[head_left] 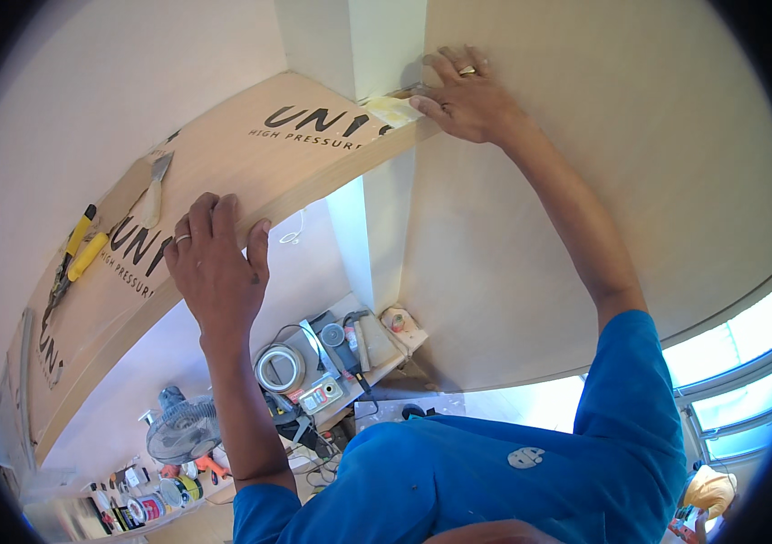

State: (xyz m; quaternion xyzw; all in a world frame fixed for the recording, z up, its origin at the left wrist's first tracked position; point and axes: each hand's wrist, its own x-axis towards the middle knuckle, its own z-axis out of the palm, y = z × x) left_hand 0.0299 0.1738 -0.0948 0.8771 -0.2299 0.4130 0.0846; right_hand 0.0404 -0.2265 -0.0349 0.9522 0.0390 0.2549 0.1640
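A long wooden shelf board [214, 118] with a light printed face runs along the wall. My left hand [218, 258] lies on its front part, fingers stretched over the top and the thumb at the front edge. At the shelf's far right end, my right hand [472, 100] is spread at the corner by the large beige panel [603, 118]. A pale yellowish patch [390, 111] shows beside its thumb. On the shelf, left of my left hand, lie a scraper [158, 186] and pliers with yellow-and-black handles [78, 249].
Below the shelf stands a cluttered worktop [395, 349] with a roll of pale tape [279, 369] and tools. A grey fan [182, 431] and several cans [146, 508] are at the lower left. A window [730, 335] is at the right. A metal strip [25, 363] lies at the shelf's left end.
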